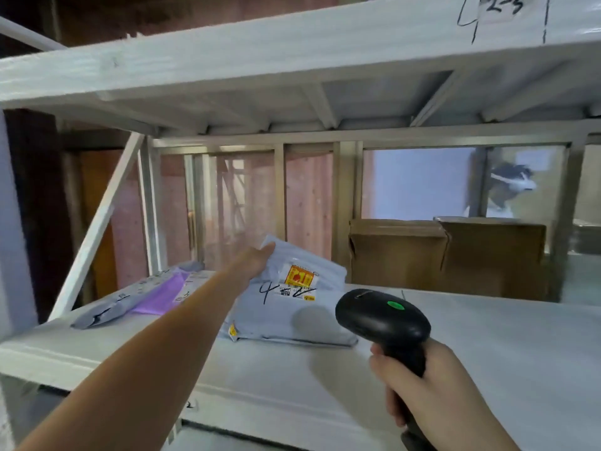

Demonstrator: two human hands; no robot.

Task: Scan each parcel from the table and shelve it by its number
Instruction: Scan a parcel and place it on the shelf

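The left hand (pixel 257 257) reaches far over the shelf (pixel 487 353) and grips the far left corner of a pale grey parcel (pixel 286 307), thumb on top and the other fingers hidden beneath it. The parcel's near edge rests on the shelf while the held corner is lifted, so it tilts up toward the back. Handwritten black marks on its face read roughly "4" and "2" (the stroke between them is hard to make out), and above them sits a yellow and red sticker (pixel 299 275) with a barcode; its print is too small to read. A small yellow tag shows at the parcel's near left corner.

The right hand (pixel 422 392) is wrapped around the handle of a black scanner (pixel 383 320), fingers curled tight on the grip. The scanner's head is just right of the parcel, near its right edge, with a green light on top.

Left of the parcel lie a purple bag (pixel 162 296) and a grey bag (pixel 107 307), flat on the same white shelf. Far right at the back stands a brown cardboard box (pixel 455 255). The shelf board above (pixel 292 60) carries handwritten "2-3" at the upper right, between drawn lines. Behind the rack are framed glass panels and a reddish wall.
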